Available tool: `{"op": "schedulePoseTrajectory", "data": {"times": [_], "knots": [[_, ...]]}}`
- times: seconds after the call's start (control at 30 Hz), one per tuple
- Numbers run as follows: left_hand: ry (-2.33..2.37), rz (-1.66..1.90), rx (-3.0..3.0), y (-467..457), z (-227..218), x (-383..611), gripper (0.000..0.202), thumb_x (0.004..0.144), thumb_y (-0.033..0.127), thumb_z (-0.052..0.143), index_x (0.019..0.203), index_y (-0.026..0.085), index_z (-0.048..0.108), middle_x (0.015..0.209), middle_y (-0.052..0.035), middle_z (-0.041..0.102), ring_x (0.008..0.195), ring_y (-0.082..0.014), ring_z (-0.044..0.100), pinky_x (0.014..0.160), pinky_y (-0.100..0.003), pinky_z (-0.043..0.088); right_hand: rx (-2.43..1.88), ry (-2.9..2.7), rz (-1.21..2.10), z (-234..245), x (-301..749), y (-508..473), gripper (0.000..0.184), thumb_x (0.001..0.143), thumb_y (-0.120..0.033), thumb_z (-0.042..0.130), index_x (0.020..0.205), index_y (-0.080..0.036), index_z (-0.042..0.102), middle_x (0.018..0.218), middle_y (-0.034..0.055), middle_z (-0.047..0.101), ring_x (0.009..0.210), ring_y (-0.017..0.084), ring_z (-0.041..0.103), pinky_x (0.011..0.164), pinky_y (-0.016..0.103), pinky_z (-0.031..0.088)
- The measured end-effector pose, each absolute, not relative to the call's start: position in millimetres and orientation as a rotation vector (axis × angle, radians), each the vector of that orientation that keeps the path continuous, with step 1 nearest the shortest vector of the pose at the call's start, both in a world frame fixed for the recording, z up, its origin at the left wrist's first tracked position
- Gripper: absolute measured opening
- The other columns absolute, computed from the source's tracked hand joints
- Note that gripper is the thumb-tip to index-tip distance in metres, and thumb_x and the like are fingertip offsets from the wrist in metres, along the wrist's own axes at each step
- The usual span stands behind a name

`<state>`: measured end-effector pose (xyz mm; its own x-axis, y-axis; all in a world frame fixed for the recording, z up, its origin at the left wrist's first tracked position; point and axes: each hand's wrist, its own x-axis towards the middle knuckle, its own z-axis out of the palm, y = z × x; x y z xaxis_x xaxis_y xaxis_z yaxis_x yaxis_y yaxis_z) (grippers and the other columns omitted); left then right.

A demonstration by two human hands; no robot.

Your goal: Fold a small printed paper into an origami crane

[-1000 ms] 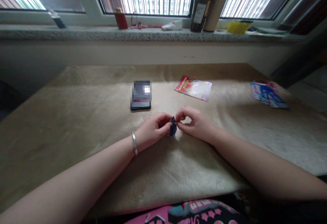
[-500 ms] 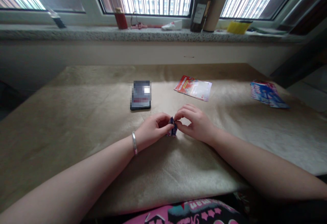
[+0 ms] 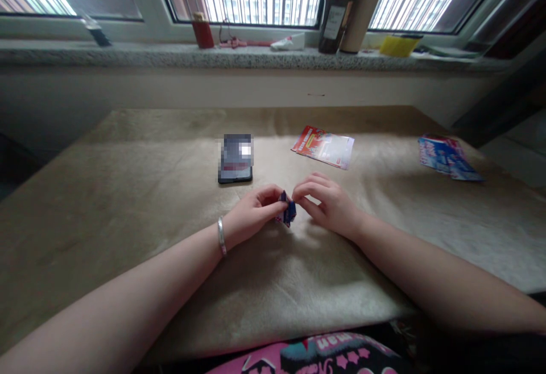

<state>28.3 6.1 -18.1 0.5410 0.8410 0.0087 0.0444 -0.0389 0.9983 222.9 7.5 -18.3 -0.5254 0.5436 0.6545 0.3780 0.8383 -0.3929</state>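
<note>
My left hand [image 3: 260, 209] pinches a small folded piece of paper [image 3: 290, 213] between thumb and fingers. The paper is dark blue with pinkish-white parts, and pointed flaps stick up from it. Just to its right, my right hand [image 3: 326, 200] has thumb and index finger closed together at the paper's upper right edge. The fingertips hide the exact spot they grip. Both hands rest low over the beige tabletop [image 3: 205, 289], and a silver bracelet [image 3: 221, 236] circles my left wrist.
A phone with a blurred screen [image 3: 236, 161] lies beyond my left hand. Behind my right hand is an orange-and-white printed sheet [image 3: 324, 146]; blue printed sheets [image 3: 447, 158] lie far right. The windowsill [image 3: 256, 58] holds a red bottle [image 3: 202, 32], a dark jar [image 3: 335, 24] and a yellow object [image 3: 398, 45].
The folded paper has turned so more of its blue side shows, and its flaps look more spread. My left hand has shifted slightly left; my right fingertips have drawn closer together.
</note>
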Motion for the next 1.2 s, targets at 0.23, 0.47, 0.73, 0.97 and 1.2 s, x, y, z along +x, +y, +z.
{"op": "schedulePoseTrajectory", "data": {"times": [0.23, 0.47, 0.73, 0.97, 1.2], "knots": [[0.847, 0.786, 1.548, 4.5, -16.7, 30.9, 0.014, 0.075, 0.027, 0.060, 0.077, 0.015, 0.054, 0.067, 0.0024, 0.055, 0.062, -0.0092, 0.052, 0.060, -0.021, 0.044, -0.704, -2.154, 0.262, -20.5, 219.1, 6.7, 0.008, 0.089, -0.020, 0.053, 0.084, -0.022, 0.058, 0.081, 0.0030, 0.063, 0.077, 0.014, 0.056, 0.072, 0.029, 0.046], [0.811, 0.760, 1.519, 6.1, -19.2, 30.3, 0.028, 0.073, 0.040, 0.067, 0.078, 0.014, 0.056, 0.069, 0.0008, 0.057, 0.063, -0.0102, 0.051, 0.061, -0.022, 0.044, -0.748, -2.128, 0.232, -20.5, 219.3, 5.8, 0.007, 0.088, -0.021, 0.055, 0.083, -0.023, 0.059, 0.080, 0.0029, 0.063, 0.076, 0.015, 0.057, 0.072, 0.030, 0.047], [0.800, 0.709, 1.447, 6.8, -17.4, 26.4, 0.031, 0.075, 0.043, 0.065, 0.079, 0.013, 0.059, 0.071, -0.0004, 0.057, 0.064, -0.0103, 0.050, 0.062, -0.023, 0.041, -0.672, -2.096, 0.293, -17.9, 220.4, 4.3, 0.011, 0.090, -0.019, 0.052, 0.085, -0.023, 0.060, 0.081, 0.0024, 0.064, 0.076, 0.013, 0.058, 0.070, 0.029, 0.048], [0.871, 0.781, 1.507, 5.8, -18.6, 30.8, 0.029, 0.071, 0.040, 0.065, 0.068, 0.015, 0.051, 0.063, 0.0031, 0.050, 0.058, -0.0086, 0.045, 0.056, -0.021, 0.038, -0.743, -2.087, 0.294, -20.3, 218.9, 3.6, 0.008, 0.088, -0.022, 0.054, 0.084, -0.023, 0.061, 0.081, 0.0028, 0.064, 0.077, 0.015, 0.058, 0.070, 0.029, 0.048], [0.966, 0.838, 1.583, 4.1, -16.9, 32.2, 0.026, 0.071, 0.038, 0.062, 0.067, 0.016, 0.049, 0.059, 0.0042, 0.048, 0.054, -0.0082, 0.043, 0.052, -0.020, 0.036, -0.790, -2.099, 0.158, -18.9, 220.0, 1.0, 0.005, 0.085, -0.021, 0.058, 0.083, -0.023, 0.062, 0.084, 0.0036, 0.065, 0.078, 0.016, 0.057, 0.072, 0.031, 0.047]]}}
